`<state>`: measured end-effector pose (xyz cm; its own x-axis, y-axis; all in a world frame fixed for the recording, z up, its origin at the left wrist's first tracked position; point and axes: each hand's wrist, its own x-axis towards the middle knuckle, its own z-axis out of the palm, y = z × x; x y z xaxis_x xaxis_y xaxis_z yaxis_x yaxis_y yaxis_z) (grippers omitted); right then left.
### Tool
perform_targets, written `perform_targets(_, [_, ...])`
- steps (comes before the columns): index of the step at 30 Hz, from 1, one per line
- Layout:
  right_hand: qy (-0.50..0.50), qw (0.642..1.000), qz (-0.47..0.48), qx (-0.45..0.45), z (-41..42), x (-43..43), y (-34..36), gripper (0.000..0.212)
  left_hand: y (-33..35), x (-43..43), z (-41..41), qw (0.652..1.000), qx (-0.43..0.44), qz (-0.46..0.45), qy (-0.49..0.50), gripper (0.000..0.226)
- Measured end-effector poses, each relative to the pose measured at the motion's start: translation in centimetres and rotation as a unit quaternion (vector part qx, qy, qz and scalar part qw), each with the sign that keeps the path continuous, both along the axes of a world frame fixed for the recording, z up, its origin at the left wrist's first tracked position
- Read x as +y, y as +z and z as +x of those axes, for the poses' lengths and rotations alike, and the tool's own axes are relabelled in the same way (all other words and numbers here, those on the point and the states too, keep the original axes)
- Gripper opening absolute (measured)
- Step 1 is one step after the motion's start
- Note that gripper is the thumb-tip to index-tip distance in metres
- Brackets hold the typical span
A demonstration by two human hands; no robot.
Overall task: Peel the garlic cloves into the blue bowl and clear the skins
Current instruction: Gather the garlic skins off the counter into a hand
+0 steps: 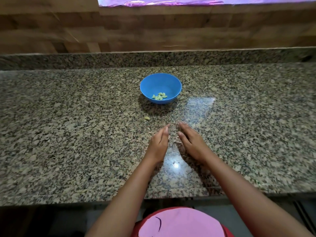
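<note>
Noted round blue plastic bowl (pixel 160 79) midway along speckled granite countertop (pixel 68 117), peeled garlic cloves (pixel 159 96) in it. Found single loose garlic clove (pixel 147 118) on counter before bowl, slightly left. Logged left hand (pixel 159 142) and right hand (pixel 191 142) closer in, side by side, papery garlic skins (pixel 177 141) between them. Marked brown wooden wall (pixel 153 28) behind counter.

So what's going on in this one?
A person's left hand and right hand, fingers straight, angle toward each other on the counter, apparently gathering the skins between them. Peeled cloves sit in the blue bowl farther back. One loose piece, likely a clove, lies on the counter short of the bowl.
</note>
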<state>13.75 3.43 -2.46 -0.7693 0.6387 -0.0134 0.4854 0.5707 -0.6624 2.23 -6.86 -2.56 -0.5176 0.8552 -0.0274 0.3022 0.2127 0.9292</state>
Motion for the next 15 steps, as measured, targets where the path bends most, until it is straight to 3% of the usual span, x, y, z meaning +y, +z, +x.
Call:
perform_targets(3, [-0.022, 0.999, 0.001, 0.03, 0.1, 0.5, 0.7, 0.05, 0.4, 0.4, -0.3, 0.999, -0.029, 0.028, 0.014, 0.041])
perform_targets(15, [-0.028, 0.995, 0.039, -0.088, -4.4, 8.4, 1.8, 0.066, 1.1, 7.1, -2.6, 0.985, 0.142, -0.088, 0.037, 0.045])
